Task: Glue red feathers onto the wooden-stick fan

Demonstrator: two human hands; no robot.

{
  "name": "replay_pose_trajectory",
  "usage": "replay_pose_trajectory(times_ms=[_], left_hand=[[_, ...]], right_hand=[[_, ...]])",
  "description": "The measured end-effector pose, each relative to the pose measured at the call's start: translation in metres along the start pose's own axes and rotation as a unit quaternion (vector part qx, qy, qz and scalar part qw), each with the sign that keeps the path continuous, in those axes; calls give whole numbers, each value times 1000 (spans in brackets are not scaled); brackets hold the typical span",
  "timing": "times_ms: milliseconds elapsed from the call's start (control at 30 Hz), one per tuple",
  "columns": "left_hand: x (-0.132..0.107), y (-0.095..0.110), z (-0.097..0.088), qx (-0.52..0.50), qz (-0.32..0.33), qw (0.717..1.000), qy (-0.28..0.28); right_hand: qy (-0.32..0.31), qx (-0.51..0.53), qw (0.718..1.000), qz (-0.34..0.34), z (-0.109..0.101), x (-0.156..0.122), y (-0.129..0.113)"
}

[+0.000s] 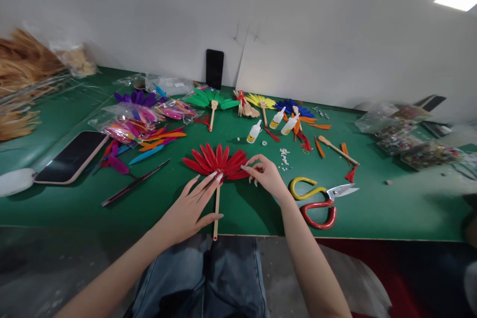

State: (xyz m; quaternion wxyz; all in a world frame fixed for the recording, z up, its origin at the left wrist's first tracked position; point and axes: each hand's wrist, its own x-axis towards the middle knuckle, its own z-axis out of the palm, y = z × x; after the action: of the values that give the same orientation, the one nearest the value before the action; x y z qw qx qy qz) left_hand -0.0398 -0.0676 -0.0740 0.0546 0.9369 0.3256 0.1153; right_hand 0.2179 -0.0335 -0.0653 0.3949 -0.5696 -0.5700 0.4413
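One spread left hand [191,209] rests on the red feather fan [218,160] at lower centre, I judge to steady it; my right hand [265,175] seemingly pinches its right edge.

"What colour is the front fan [219,160]?"
"Red feathers, on a pale wood-coloured stick [216,211]."
"And the other fans?"
"A green fan [203,100], a yellow fan [258,101] and a blue fan [303,110]."
"The bench [253,213]?"
"Plain deep green, against a pale grey panel [149,15]."
"How about the scissors [330,194]?"
"One handle yellow, the other red, the blades silvery."
"And the bottles [254,133]?"
"Whitish, with yellow low down."
"Any small bits?"
"White beads [283,155], a red tassel [350,175], loose orange feathers [319,147]."
"The front phone [70,158]?"
"Black screen, pale pinkish edge."
"And the jeans [236,273]?"
"Faded blue denim."
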Motion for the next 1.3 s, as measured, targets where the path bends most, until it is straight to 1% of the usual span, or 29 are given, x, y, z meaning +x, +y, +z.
replay_pose_trajectory(times_ms=[100,333,500,767,967,1300], left_hand=[[0,0,0,-6,-3,1000,0],[1,-1,-1,-12,-7,1000,-5],[1,0,-1,-8,-8,1000,-5],[1,0,-1,-4,-6,1000,-7],[0,0,-1,0,-1,1000,4],[2,1,0,-4,0,1000,4]], right_hand=[[14,-3,1000,-6,1,0,-1],[-3,-9,1000,5,4,4,3],[16,2,1000,13,8,7,10],[17,18,1000,15,13,11,6],[18,27,999,9,12,10,8],[1,0,1000,-3,10,8,10]])
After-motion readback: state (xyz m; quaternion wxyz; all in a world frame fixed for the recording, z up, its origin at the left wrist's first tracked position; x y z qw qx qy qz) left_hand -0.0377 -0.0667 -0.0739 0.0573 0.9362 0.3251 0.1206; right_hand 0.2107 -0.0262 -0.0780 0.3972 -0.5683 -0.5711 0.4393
